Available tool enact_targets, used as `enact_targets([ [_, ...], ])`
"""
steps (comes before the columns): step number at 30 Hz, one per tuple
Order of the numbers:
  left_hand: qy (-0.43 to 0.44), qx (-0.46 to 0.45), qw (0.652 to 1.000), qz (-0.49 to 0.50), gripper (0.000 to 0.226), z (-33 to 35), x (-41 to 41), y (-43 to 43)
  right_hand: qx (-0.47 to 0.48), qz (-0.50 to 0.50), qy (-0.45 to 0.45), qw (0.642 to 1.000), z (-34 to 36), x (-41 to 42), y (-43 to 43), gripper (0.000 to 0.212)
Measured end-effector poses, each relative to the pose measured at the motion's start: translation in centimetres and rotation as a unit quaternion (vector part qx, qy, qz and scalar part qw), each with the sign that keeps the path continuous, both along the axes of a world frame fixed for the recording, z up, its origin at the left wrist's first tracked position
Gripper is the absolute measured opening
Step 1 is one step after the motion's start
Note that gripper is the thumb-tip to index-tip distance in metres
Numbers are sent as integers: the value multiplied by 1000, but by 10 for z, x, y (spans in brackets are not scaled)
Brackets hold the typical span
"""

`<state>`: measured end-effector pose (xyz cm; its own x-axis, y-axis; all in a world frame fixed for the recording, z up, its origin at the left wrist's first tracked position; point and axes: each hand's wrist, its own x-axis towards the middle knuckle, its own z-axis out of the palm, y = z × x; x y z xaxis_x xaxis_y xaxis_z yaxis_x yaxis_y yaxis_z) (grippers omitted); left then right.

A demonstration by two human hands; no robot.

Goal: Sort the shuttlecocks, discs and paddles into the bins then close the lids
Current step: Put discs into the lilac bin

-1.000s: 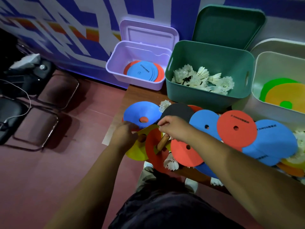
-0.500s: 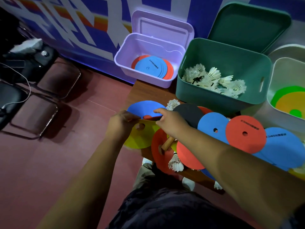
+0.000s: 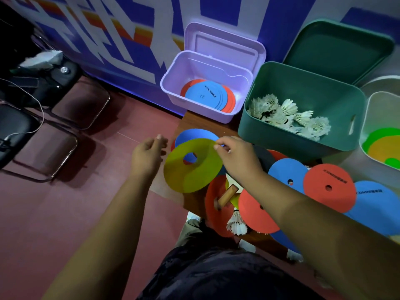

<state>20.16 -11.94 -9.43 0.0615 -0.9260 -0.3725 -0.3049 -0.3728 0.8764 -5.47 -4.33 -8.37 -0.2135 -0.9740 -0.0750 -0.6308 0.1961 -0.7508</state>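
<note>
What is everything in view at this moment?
Lilac bin: one, lid open, back left; blue and red discs inside.
Green bin: one, lid open, middle; several white shuttlecocks inside.
White bin: one, right edge; green and yellow discs.
Yellow-green disc: one, held above left end of table.
Loose discs: several, red and blue, overlapping on table.
Paddle handle: one, wooden, among them.
Loose shuttlecocks: at least two, white, near edge.
Chairs: two, dark, floor left.
Left hand: open, empty.
Right hand: pinches yellow-green disc's rim.

Centre: yellow-green disc, blue disc. Upper centre: lilac bin, red and blue discs. Upper right: teal bin, white shuttlecocks. Upper left: blue-and-white patterned wall.
</note>
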Motion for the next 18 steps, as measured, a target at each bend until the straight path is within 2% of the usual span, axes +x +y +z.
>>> enact_targets([
  [3,-7,76,996,41,30,-12,2,-17,2,-66,-19,998,12,-15,2,12],
  [7,-37,225,973,-46,28,-20,-17,-19,25,-147,-51,988,14,-28,4,21],
  [10,-29,234,970,-51,15,-20,-29,-17,37,-191,-78,978,15,-31,8,23],
  [15,-57,212,973,-69,19,-14,-31,-20,29,-231,-103,967,23,-31,13,21],
  [18,-68,228,966,-104,10,-12,-32,-17,24,-267,-121,956,29,-31,12,21],
])
